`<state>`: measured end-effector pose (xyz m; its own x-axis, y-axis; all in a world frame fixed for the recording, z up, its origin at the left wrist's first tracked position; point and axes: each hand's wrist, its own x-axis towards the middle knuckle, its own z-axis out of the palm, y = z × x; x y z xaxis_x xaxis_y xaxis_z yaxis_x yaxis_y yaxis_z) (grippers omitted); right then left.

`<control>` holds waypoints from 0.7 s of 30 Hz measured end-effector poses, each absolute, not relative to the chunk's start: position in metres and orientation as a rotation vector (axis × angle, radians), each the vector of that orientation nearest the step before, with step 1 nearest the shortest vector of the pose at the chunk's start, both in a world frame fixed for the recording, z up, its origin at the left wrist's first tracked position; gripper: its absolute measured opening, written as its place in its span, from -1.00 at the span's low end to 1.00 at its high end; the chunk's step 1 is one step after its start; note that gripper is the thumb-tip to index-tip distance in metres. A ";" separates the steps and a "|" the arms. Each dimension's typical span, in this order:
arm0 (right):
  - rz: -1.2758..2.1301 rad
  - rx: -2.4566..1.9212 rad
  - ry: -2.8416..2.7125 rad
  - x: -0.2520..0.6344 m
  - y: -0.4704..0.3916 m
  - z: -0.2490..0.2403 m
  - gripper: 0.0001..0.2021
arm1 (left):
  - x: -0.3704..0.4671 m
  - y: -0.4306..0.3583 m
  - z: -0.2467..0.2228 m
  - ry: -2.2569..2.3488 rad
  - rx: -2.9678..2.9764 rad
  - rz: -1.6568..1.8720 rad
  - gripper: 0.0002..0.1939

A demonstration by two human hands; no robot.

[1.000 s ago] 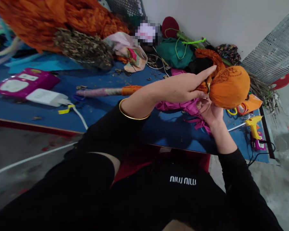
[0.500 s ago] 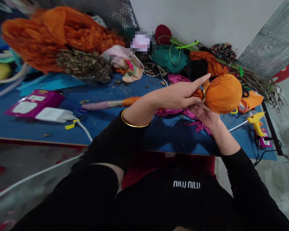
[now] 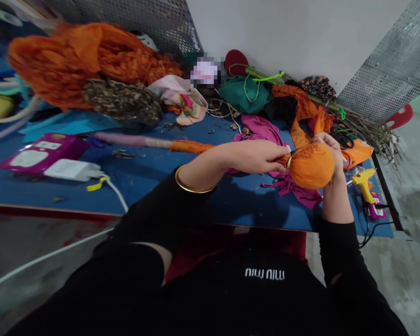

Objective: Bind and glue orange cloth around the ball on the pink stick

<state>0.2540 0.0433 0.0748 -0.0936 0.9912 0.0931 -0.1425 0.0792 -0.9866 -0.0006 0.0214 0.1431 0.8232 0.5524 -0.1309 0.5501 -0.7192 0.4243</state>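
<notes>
Evidently the orange ball [image 3: 311, 167] sits between both hands' fingers; a slack pinch could let its gathered neck [image 3: 284, 161] loosen. The left hand [image 3: 261, 155] grips that neck narrowly; the right hand [image 3: 336, 151] bends round the far side, fingertips at an orange strip [image 3: 298, 134], whether pinching it, I cannot tell.

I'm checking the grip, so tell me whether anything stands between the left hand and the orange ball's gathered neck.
Nothing visible does: the left hand pinches the orange ball directly at its gathered neck, though the grip's underside is hidden.
</notes>
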 end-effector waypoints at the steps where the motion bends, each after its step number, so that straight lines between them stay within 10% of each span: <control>1: 1.236 -0.966 -1.207 0.253 0.043 0.077 -0.58 | 0.003 0.020 0.140 0.862 2.575 -0.043 -0.80; 21: 1.120 -1.092 -1.366 0.241 0.052 0.058 -0.57 | -0.004 0.003 0.099 1.110 2.780 -0.021 -0.74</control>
<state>0.2412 0.0519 0.0583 -0.0740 0.9853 0.1543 0.0421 0.1577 -0.9866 -0.0042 0.0030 0.0991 0.7262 0.6842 -0.0676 0.6862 -0.7153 0.1321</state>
